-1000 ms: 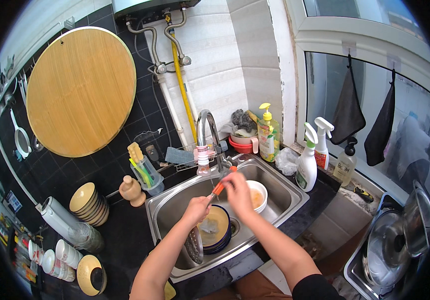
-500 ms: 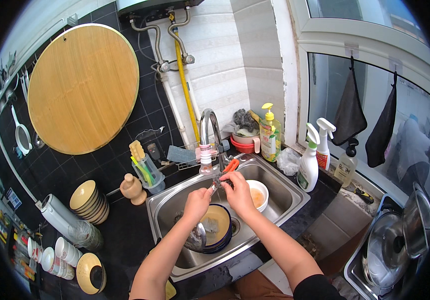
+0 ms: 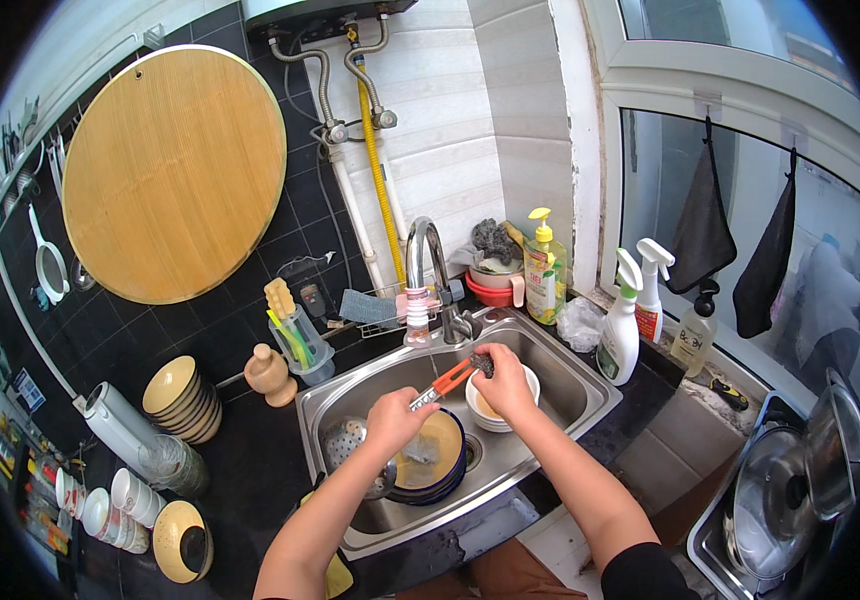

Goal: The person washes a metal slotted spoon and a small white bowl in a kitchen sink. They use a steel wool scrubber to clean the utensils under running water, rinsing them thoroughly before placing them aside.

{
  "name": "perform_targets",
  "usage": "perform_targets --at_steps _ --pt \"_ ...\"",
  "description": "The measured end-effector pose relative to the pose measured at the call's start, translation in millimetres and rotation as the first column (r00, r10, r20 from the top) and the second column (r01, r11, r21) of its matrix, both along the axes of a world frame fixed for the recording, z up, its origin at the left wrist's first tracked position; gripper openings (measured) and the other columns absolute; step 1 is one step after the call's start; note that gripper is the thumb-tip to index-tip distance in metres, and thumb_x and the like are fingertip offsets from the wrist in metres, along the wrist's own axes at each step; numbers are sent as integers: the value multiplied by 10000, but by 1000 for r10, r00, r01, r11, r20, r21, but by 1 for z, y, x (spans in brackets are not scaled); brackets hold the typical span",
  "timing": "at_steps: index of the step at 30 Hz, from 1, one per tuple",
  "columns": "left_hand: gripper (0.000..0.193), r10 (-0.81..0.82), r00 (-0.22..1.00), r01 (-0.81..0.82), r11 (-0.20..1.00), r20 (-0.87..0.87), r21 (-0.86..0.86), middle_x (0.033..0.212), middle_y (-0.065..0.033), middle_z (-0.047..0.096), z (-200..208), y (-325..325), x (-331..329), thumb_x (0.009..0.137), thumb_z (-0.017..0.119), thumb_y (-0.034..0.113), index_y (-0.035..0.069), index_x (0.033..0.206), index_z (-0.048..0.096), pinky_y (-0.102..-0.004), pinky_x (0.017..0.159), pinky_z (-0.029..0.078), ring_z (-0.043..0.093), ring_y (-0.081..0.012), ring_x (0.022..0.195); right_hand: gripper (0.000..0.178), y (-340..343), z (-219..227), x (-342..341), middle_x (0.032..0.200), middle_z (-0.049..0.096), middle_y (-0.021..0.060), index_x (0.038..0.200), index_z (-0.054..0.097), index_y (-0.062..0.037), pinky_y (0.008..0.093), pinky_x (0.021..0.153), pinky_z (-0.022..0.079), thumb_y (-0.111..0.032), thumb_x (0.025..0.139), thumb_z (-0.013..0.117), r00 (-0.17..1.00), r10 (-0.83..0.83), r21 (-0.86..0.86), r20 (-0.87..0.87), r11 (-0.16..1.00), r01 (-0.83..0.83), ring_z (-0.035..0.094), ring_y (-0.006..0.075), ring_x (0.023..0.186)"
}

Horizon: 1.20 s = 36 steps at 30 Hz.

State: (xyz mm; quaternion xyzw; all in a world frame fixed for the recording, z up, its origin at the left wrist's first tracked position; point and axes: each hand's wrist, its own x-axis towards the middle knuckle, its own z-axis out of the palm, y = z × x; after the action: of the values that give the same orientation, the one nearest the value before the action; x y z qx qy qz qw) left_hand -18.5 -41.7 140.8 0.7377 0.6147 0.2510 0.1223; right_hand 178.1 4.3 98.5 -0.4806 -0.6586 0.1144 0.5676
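Note:
Over the sink, my left hand (image 3: 395,420) is closed on the silvery metal end of an orange-handled utensil (image 3: 453,376), whose exact kind I cannot make out. My right hand (image 3: 508,385) pinches a dark steel wool scrubber (image 3: 483,365) against the tip of the orange handle. A thin stream of water falls from the faucet (image 3: 420,262) just behind the utensil. Beneath my hands, blue-rimmed bowls (image 3: 450,440) with a cream inside are stacked in the sink, holding some water. Perforated metal ware (image 3: 342,438) lies to their left, partly hidden by my left forearm. White bowls (image 3: 486,408) sit under my right hand.
Around the steel sink (image 3: 575,415) stand a yellow-pump soap bottle (image 3: 544,275), spray bottles (image 3: 620,335), a utensil holder (image 3: 305,345) and a wooden jar (image 3: 270,377). Stacked bowls (image 3: 182,400) and paper cups (image 3: 135,497) occupy the left counter. Pot lids (image 3: 770,500) lie at the right.
The orange handle has swung down and now slants across between my hands. My right hand has moved right and slightly down to its tip, apart from my left hand.

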Motion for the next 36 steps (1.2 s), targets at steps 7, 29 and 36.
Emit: perform_targets --at_steps 7,29,36 --pt "359 17 999 -13 996 -40 83 700 -180 616 -7 4 -1 760 692 398 49 772 612 -443 609 461 604 -369 693 230 -23 7 -10 958 607 133 971 586 -41 392 802 458 -55 744 624 889 374 131 264 899 -417 565 325 889" --pt "318 -6 989 26 991 -149 135 702 -185 626 2 -6 10 759 689 361 47 748 636 -464 614 479 612 -379 701 151 -16 9 -12 840 594 138 873 564 -24 407 747 455 28 733 586 912 200 187 359 942 -280 560 339 847" --pt "313 -5 988 27 989 -152 145 699 -181 629 0 -6 9 744 700 362 53 764 654 -460 617 485 616 -376 702 158 -27 8 -28 784 567 160 869 524 -28 431 713 440 37 725 522 893 290 226 344 898 -378 542 356 815"
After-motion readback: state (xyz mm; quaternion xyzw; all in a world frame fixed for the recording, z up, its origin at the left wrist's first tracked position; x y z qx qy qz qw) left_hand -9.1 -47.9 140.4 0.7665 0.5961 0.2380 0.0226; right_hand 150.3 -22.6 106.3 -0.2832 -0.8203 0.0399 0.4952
